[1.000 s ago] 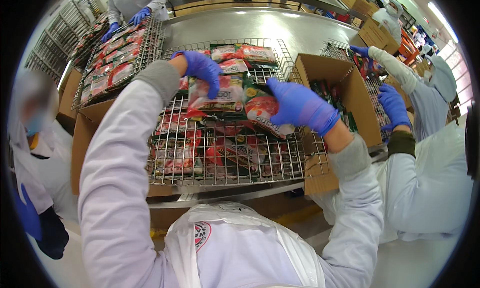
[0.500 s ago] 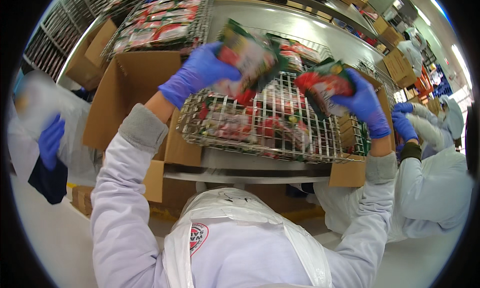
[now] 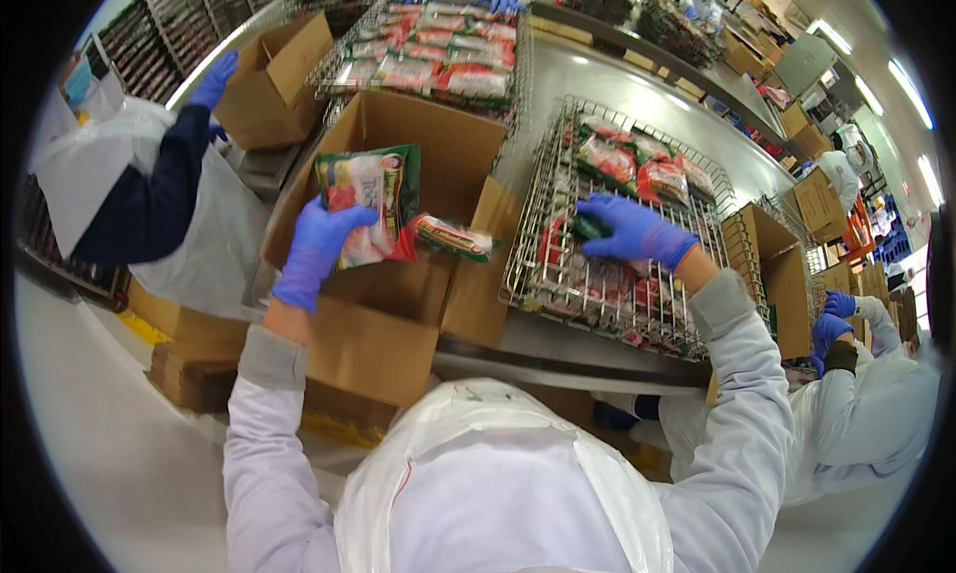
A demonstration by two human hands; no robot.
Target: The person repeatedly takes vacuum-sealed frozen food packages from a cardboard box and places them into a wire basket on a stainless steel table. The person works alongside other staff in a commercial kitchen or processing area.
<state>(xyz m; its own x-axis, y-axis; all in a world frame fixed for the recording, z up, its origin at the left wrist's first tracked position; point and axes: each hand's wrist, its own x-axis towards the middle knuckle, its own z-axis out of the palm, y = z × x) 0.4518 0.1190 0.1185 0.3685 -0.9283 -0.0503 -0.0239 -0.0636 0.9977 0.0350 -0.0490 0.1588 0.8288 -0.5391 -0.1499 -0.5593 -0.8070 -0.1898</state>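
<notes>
My left hand (image 3: pixel 324 239), in a blue glove, grips a flat plastic food packet (image 3: pixel 383 195) in red, white and green, above an open cardboard box (image 3: pixel 423 120). A second, narrow-looking packet (image 3: pixel 453 236) is beside it over the box's right side; whether my hand holds it too, I cannot tell. Over a wire rack (image 3: pixel 518 264) to the right, my blue-gloved right hand (image 3: pixel 637 232) has its fingers curled on the dark green end of a packet (image 3: pixel 590 227). Several packets (image 3: pixel 662 182) lie on the rack's far part, and more show beneath its wires.
Another packet-filled rack (image 3: pixel 438 60) stands at the back, with a person's gloved hands (image 3: pixel 498 0) behind it. To the left, a co-worker (image 3: pixel 149 190) is beside another cardboard box (image 3: pixel 279 75). More boxes (image 3: pixel 782 274) and a person (image 3: pixel 856 374) are at the right.
My view has turned left. My left hand has brought its packet from above the rack to above the box. The right hand has lowered to the rack, without the packet it lifted before.
</notes>
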